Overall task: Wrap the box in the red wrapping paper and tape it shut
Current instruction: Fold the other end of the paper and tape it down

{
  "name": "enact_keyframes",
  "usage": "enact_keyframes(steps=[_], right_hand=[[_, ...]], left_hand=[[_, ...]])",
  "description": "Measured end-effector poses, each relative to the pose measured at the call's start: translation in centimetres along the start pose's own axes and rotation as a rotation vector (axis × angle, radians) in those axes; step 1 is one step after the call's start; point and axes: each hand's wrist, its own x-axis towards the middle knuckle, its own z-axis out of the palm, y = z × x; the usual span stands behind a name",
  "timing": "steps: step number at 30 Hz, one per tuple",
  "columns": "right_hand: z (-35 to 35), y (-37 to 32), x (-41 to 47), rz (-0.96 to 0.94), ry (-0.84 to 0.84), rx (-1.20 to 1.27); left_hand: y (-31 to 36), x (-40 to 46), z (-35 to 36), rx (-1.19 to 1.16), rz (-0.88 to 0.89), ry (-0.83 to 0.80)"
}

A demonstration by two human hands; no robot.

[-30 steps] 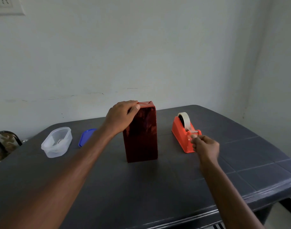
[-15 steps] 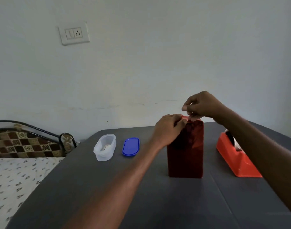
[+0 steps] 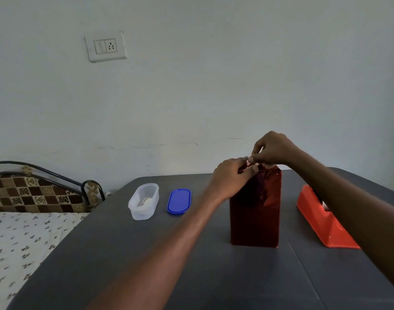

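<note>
- One tall box wrapped in shiny red paper (image 3: 255, 211) stood upright on the dark grey table (image 3: 115, 253), a little right of the middle.
- Two hands worked at the top left edge of this box. The left hand (image 3: 229, 177) had its fingers curled and pressed on the paper fold at that edge.
- The right hand (image 3: 273, 149) came from the right side, above the box top. Its thumb and fingers were closed in a pinch on a small pale strip, probably tape (image 3: 249, 163); the strip was too small to tell more.
- The fingertips of both hands met at the same corner.
- One orange tape dispenser (image 3: 319, 218) sat on the table just right of the box, partly hidden by the right forearm.
- One clear plastic container (image 3: 143, 201) and one blue oval lid (image 3: 179, 201) lay side by side to the left of the box, apart from it, the lid nearer to the box.
- One white switch plate (image 3: 105, 46) was on the far wall.
- One bed with a flower-print sheet (image 3: 23, 242) stood at the left of the table.
</note>
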Motion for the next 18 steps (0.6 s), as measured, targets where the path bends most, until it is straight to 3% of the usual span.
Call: enact_keyframes(steps=[8,10,14,18], right_hand=[[0.3,0.3,0.1,0.171,0.017,-0.225],[0.4,0.8,-0.3,0.263,-0.021,-0.112],[1.4,1.3,-1.5,0.447,-0.134,0.455],[2.1,1.2,-2.6,0.448,-0.153,0.569]], left_hand=[[-0.1,-0.1,-0.5,-0.006,-0.020,0.006],[0.2,0.0,-0.6,-0.010,-0.028,-0.003],[0.5,0.2,-1.0,-0.071,-0.111,-0.016],[0.2,0.9,-1.6,-0.164,-0.179,-0.040]])
